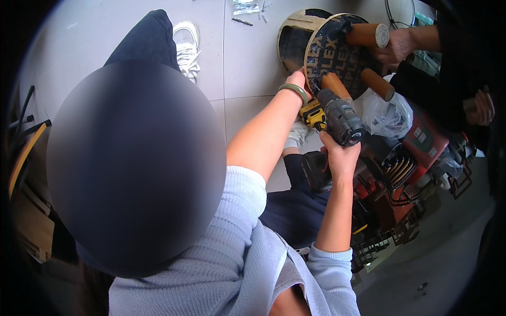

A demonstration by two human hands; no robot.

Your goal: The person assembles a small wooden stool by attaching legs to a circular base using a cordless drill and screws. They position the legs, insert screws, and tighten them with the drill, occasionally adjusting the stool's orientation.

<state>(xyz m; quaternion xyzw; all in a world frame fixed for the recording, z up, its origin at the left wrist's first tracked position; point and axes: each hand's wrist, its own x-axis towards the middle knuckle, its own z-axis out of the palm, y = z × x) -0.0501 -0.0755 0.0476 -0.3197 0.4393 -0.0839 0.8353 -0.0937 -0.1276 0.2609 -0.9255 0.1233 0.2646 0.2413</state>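
My right hand (341, 152) grips a black and grey cordless drill (343, 118). Its front end points at the base of a brown wooden leg (334, 86) on an upturned round stool (332, 58). The stool's underside is dark with pale printing, and three legs show. At the near edge of that board, my left hand (300, 81), wearing a green bangle (296, 92), holds on; its fingers are partly hidden. Another person's hand (395, 47) is at the far leg (367, 35). Beside the drill, a yellow and black tool (313, 115) is partly covered.
A clear plastic bag (387, 113) lies right of the drill, near a red case (427, 139) and several heaped tools. Loose screws and a drill bit (242, 21) lie on the tiled floor (211, 58). A large blurred dark shape (137, 168) covers the left.
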